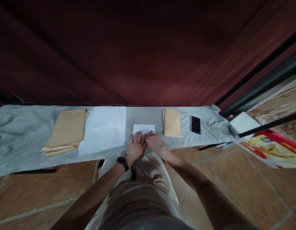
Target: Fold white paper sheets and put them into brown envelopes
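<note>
A small white sheet of paper (141,127), perhaps folded, lies on the grey cloth in front of me. My left hand (135,149) rests flat on its lower left part, fingers stretched out and thumb reaching right. On the lower right part presses my right hand (154,143), its fingers curled together; whether anything is pinched in them is hidden. The two hands touch or nearly touch at the paper's near edge. Left of them is a stack of large white sheets (103,129). To the right lies a small pile of brown envelopes (172,123).
Larger brown envelopes (68,127) are stacked at the left of the cloth-covered bench (23,134). A phone (196,125) lies right of the small envelopes. A dark red curtain (143,64) hangs behind. At the right stand black metal bars and a colourful box (274,148).
</note>
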Demonstrator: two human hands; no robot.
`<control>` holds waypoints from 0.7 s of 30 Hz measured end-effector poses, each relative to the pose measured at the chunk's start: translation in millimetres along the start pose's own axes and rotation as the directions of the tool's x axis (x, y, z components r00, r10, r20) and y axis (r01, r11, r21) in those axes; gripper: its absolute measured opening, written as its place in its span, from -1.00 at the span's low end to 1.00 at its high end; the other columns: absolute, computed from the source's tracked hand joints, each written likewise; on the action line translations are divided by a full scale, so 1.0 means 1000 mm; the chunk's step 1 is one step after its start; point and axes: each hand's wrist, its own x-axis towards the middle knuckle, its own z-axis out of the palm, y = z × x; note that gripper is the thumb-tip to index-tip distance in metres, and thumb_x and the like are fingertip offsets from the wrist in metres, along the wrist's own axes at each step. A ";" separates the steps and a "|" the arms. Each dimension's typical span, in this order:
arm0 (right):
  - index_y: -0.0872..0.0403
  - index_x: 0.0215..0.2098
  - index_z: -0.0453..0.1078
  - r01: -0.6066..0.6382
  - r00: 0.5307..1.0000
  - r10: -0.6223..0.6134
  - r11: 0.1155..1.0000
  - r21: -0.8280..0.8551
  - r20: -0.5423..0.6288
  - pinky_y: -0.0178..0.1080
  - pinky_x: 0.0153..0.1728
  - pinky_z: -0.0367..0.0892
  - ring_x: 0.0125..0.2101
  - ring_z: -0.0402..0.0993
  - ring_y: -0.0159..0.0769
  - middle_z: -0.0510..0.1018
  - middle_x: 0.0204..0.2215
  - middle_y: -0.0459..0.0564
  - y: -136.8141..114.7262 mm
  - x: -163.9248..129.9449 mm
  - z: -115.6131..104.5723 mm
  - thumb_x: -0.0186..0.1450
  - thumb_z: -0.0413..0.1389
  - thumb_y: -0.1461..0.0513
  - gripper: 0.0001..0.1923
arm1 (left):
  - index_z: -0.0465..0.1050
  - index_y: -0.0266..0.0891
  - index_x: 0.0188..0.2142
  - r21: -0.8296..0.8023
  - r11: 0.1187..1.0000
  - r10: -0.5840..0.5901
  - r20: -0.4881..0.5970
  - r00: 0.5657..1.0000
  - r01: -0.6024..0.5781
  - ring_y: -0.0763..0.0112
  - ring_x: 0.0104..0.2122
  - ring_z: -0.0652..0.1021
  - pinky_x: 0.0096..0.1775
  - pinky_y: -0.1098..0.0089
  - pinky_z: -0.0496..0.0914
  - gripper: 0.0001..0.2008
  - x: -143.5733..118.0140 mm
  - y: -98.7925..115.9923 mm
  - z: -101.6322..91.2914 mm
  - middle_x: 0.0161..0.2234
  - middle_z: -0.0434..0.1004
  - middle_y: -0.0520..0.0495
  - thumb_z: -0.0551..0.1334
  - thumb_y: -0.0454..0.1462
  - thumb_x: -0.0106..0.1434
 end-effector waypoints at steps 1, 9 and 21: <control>0.35 0.14 0.40 -0.011 1.000 0.011 1.000 -0.006 -0.001 0.03 -0.04 0.50 -0.02 0.58 0.10 0.52 0.04 0.50 -0.002 0.000 0.000 0.29 0.00 0.46 -0.54 | 0.21 -0.26 0.34 -0.016 1.000 -0.009 -0.015 1.000 0.008 -0.04 0.38 0.16 0.31 -0.16 0.02 -0.47 -0.001 -0.001 0.002 0.38 0.13 -0.38 0.00 -0.16 0.44; 0.35 0.19 0.36 -0.120 0.993 0.120 0.992 -0.043 -0.007 -0.03 -0.05 0.50 0.05 0.52 0.08 0.37 0.20 0.51 -0.005 -0.010 0.004 0.32 -0.05 0.47 -0.51 | 0.27 -0.33 0.29 -0.297 0.952 -0.112 -0.115 0.987 0.074 0.06 0.38 0.16 0.33 -0.05 0.12 -0.50 0.002 -0.014 0.011 0.38 0.15 -0.33 0.03 -0.26 0.39; 0.07 0.01 0.48 -0.266 0.909 0.415 0.647 0.715 -0.037 -0.15 -0.01 0.34 -0.09 0.56 -0.11 0.60 -0.02 0.15 0.014 -0.012 -0.013 0.36 -0.02 0.37 -0.66 | 0.09 -0.19 0.36 -0.927 0.269 -0.635 0.033 0.771 0.260 0.25 0.16 0.49 0.22 0.09 0.33 -0.36 0.017 -0.037 0.022 0.20 0.43 -0.26 0.14 -0.33 0.30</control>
